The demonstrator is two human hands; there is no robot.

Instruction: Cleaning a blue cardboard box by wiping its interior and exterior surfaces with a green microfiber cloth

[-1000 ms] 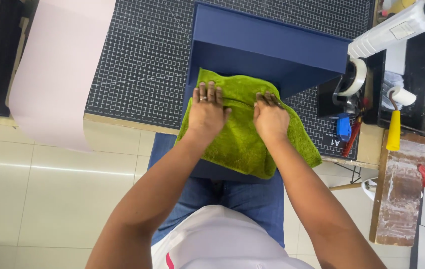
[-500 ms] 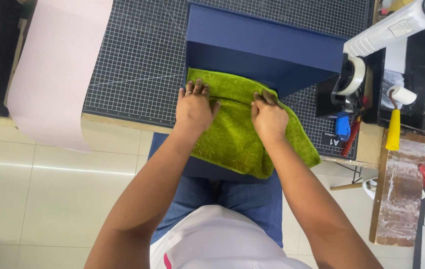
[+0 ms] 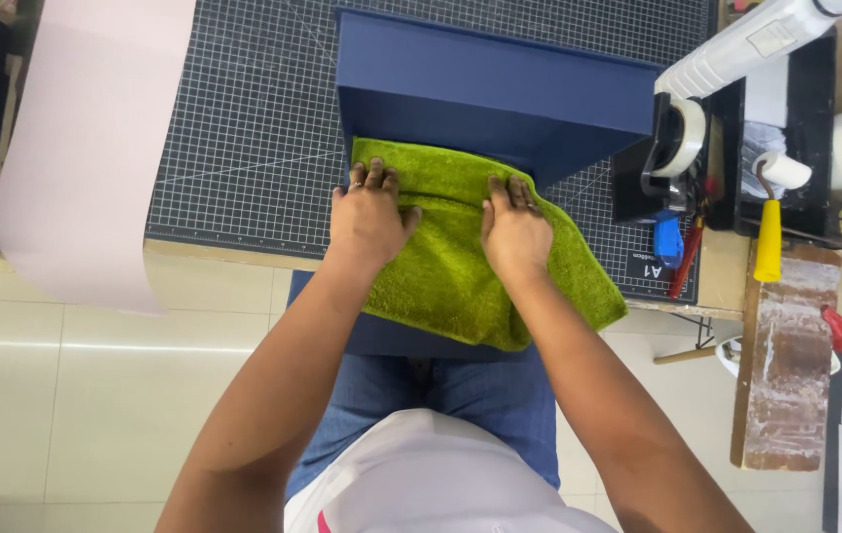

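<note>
Both hands, left hand (image 3: 366, 219) and right hand (image 3: 512, 229), press flat-fingered, grasping nothing, on green towel (image 3: 460, 266) over blue box (image 3: 500, 94).

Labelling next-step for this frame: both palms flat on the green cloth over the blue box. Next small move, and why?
Probably slide both hands a little further along the box. The left hand and right hand press flat on the green cloth, which lies over the dark blue box flap and overhangs the table edge, so only part of the surface is covered.
</note>
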